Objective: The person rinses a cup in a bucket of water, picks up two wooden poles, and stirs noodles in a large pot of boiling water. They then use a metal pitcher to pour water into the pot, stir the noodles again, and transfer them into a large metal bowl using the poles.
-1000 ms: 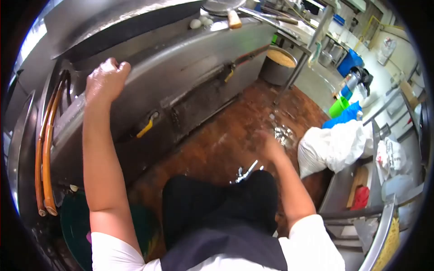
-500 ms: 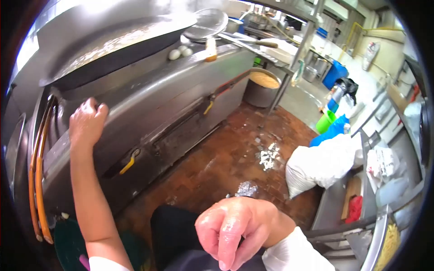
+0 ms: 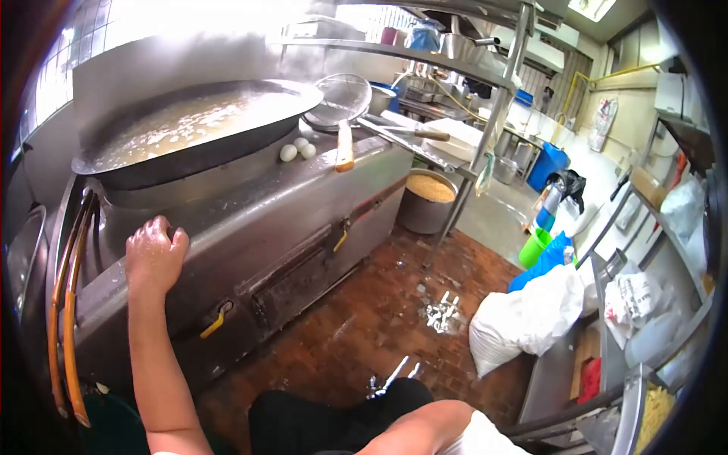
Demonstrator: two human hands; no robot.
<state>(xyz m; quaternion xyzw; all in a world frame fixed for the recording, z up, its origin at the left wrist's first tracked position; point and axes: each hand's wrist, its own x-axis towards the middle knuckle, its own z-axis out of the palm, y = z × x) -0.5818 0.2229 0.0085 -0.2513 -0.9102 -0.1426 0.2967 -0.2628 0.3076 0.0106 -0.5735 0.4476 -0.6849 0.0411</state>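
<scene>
My left hand (image 3: 155, 254) is held over the front edge of the metal stove (image 3: 227, 250), its fingers curled into a loose fist with the thumb beside them. Nothing sticks out of it. Only my right forearm (image 3: 425, 428) shows at the bottom edge; the hand itself is out of view. On the stove top sits a large wok (image 3: 136, 176) of steaming, bubbling liquid (image 3: 189, 125). Several white eggs (image 3: 288, 153) lie beside it. To their right rests a wire skimmer (image 3: 340, 100) with its wooden handle (image 3: 345, 148) toward me.
Two long wooden handles (image 3: 70, 303) lean at the stove's left end. Yellow valve levers (image 3: 212, 326) stick out of its front. A deep pot (image 3: 426, 216) stands on the tiled floor past the stove. On my right are a white sack (image 3: 500, 326) and a metal rack (image 3: 641, 379).
The view has tilted up, so more of the wok and shelf shows. My right hand has dropped from the lower middle out of the frame. My left hand stays near the stove edge.
</scene>
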